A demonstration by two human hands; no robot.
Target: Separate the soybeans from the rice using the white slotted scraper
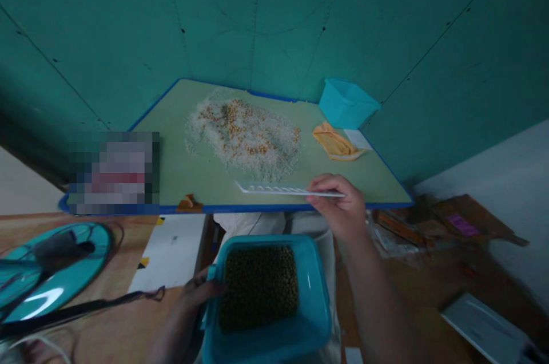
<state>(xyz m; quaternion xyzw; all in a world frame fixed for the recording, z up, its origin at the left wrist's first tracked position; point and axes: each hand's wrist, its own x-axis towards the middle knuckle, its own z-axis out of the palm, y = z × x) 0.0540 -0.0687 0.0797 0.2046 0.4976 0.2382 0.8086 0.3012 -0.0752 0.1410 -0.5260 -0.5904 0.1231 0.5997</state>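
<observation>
Okay, treat your view as a clock. Your left hand [199, 295] is down at 7 o'clock, gripping the left side of the teal plastic tub [315, 287] with the thumb hooked over the rim. The tub sits at 6 o'clock, just off the near edge of the table [165, 175], with a load of small dark green beans [259, 289] inside.

Your right hand [337, 201] is at 4 o'clock, fingers pinched around one end of a white slotted tray [274, 190]. You've got that nearly edge-on, the free end pointing to 9 o'clock; can't tell how high it is above the tabletop.

Just off centre toward 10 o'clock there's a spread-out pile of pale grains [274, 163] with round yellow beans [234, 115] mixed in. A teal bin [345, 105] stands at 2 o'clock, a crumpled yellow cloth [334, 142] lies just below it, and some pixelated thing [118, 172] is at 9.
</observation>
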